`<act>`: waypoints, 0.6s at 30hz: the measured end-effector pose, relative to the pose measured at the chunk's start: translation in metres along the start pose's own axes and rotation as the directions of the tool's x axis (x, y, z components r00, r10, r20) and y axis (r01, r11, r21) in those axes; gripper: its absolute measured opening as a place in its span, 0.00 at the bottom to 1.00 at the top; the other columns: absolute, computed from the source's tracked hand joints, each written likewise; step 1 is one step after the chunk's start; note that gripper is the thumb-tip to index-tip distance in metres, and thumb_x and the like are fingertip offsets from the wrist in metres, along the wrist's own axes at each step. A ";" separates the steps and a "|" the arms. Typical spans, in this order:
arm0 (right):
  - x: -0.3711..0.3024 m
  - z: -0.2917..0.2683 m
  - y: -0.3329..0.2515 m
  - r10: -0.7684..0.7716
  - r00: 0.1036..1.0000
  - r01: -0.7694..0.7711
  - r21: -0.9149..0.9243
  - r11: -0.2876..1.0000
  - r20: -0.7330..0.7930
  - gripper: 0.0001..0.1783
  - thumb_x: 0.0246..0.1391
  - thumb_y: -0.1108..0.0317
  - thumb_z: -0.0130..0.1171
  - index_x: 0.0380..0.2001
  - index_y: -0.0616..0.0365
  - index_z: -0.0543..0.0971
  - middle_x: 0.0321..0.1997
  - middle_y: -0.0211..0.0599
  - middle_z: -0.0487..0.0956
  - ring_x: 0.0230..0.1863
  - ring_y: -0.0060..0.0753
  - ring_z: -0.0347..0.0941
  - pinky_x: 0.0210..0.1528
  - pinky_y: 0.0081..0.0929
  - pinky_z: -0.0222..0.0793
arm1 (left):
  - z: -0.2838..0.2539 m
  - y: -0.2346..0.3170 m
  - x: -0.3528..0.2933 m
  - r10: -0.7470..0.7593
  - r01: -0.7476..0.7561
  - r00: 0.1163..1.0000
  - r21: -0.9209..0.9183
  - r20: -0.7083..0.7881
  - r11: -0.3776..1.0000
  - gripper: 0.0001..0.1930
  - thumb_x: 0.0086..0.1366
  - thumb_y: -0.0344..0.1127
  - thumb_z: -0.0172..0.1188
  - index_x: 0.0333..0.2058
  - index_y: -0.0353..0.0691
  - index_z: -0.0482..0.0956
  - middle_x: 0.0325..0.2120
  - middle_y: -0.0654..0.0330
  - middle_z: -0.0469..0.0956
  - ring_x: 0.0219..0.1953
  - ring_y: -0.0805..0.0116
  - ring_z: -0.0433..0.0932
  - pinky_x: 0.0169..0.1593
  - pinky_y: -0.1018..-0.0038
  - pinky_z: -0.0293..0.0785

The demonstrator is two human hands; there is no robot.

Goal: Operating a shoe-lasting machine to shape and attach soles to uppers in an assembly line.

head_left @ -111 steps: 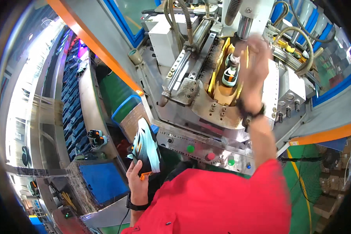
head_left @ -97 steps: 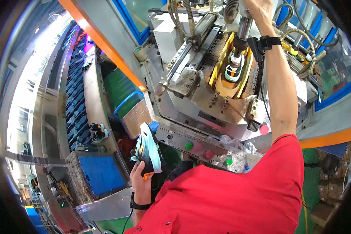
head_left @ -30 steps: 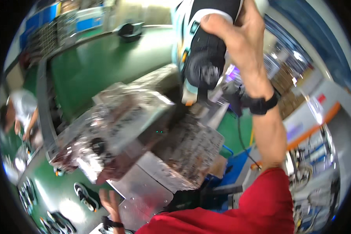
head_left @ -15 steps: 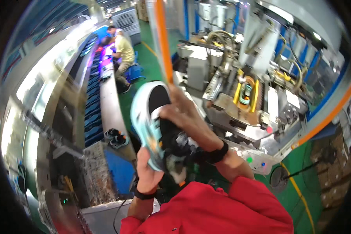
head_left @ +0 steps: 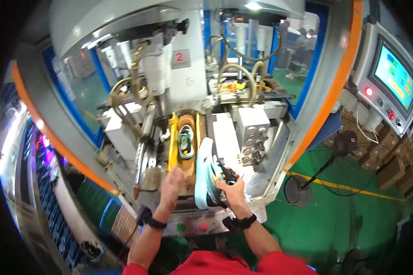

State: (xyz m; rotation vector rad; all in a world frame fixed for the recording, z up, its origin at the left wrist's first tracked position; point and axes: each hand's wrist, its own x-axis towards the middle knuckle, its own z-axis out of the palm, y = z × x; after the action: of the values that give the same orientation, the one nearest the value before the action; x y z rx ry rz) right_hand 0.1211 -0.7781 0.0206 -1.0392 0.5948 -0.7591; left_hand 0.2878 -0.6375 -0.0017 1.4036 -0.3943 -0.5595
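Note:
My right hand (head_left: 231,189) grips a light blue and white sports shoe (head_left: 205,174), held on its side with the sole facing left, just in front of the press machine (head_left: 183,78). My left hand (head_left: 172,185) is open, fingers spread, resting at the near end of the yellow shoe cradle (head_left: 172,146). Another small teal shoe (head_left: 186,141) sits inside that cradle, farther in. Both wrists wear dark bands.
Green and red buttons (head_left: 191,226) sit on the machine's front panel below my hands. A control screen (head_left: 394,75) with red buttons stands at the right. A floor fan (head_left: 339,165) rests on the green floor. Blue trays on a conveyor (head_left: 41,183) run along the left.
The view has swung back to face the machine. The shoe, held in both hands half a second ago, is now in my right hand alone, and my left hand has reached to the cradle.

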 end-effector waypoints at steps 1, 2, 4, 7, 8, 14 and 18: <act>-0.002 -0.009 -0.013 -0.011 0.999 0.012 0.018 1.000 -0.038 0.31 0.38 0.75 0.68 0.50 0.65 0.72 0.44 0.35 0.78 0.42 0.24 0.75 0.47 0.23 0.72 | -0.006 -0.022 0.043 0.021 -0.012 0.996 0.102 -0.086 0.995 0.33 0.63 0.44 0.62 0.60 0.27 0.64 0.55 0.47 0.73 0.56 0.63 0.73 0.59 0.70 0.67; 0.000 -0.024 -0.015 -0.094 0.992 0.095 0.008 0.995 -0.082 0.31 0.39 0.75 0.68 0.50 0.65 0.72 0.44 0.35 0.78 0.43 0.24 0.75 0.47 0.23 0.71 | -0.011 -0.033 0.085 0.024 0.004 0.995 0.293 -0.092 0.956 0.32 0.61 0.45 0.64 0.57 0.28 0.67 0.52 0.46 0.75 0.54 0.60 0.75 0.56 0.68 0.69; -0.002 -0.051 -0.020 -0.208 0.964 0.203 -0.046 0.978 -0.165 0.31 0.39 0.74 0.67 0.51 0.64 0.72 0.45 0.35 0.77 0.43 0.25 0.74 0.49 0.24 0.71 | 0.001 -0.044 0.139 0.124 -0.036 0.984 0.541 -0.128 0.840 0.30 0.57 0.46 0.66 0.51 0.29 0.71 0.46 0.44 0.78 0.49 0.54 0.78 0.52 0.64 0.72; -0.021 -0.064 -0.049 -0.234 0.931 0.190 -0.177 0.966 -0.279 0.31 0.37 0.73 0.66 0.51 0.62 0.73 0.47 0.35 0.76 0.46 0.26 0.73 0.53 0.25 0.68 | 0.016 -0.073 0.200 0.189 0.021 0.960 0.731 -0.205 0.682 0.37 0.53 0.44 0.69 0.55 0.26 0.66 0.50 0.37 0.74 0.55 0.43 0.73 0.57 0.58 0.68; -0.023 -0.073 -0.047 -0.260 0.908 0.193 -0.223 0.955 -0.327 0.32 0.37 0.73 0.66 0.51 0.62 0.73 0.46 0.35 0.76 0.46 0.26 0.73 0.54 0.25 0.67 | 0.022 -0.084 0.219 0.127 0.047 0.976 0.745 -0.175 0.666 0.39 0.53 0.45 0.69 0.57 0.25 0.64 0.52 0.36 0.72 0.56 0.42 0.71 0.59 0.58 0.66; -0.022 -0.079 -0.056 -0.325 0.845 0.086 -0.493 0.866 -0.424 0.33 0.34 0.75 0.66 0.51 0.61 0.73 0.47 0.35 0.75 0.48 0.28 0.71 0.55 0.25 0.66 | 0.022 -0.120 0.257 0.207 0.055 0.951 0.788 -0.228 0.613 0.33 0.51 0.44 0.66 0.53 0.31 0.67 0.45 0.38 0.76 0.48 0.40 0.76 0.51 0.52 0.72; 0.040 -0.085 -0.065 -0.493 0.831 0.264 -0.596 0.758 -0.259 0.30 0.38 0.74 0.64 0.49 0.64 0.73 0.46 0.34 0.74 0.47 0.27 0.70 0.53 0.25 0.67 | 0.026 -0.075 0.244 -0.150 0.222 0.956 0.291 -0.251 0.930 0.19 0.52 0.37 0.67 0.40 0.33 0.75 0.34 0.54 0.81 0.36 0.57 0.80 0.43 0.63 0.75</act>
State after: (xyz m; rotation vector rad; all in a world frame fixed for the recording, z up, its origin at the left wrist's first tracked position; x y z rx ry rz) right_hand 0.0647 -0.8748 0.0433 -1.5789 1.0063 -1.2391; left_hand 0.4604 -0.8061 -0.0882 1.8095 -0.1709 -0.4988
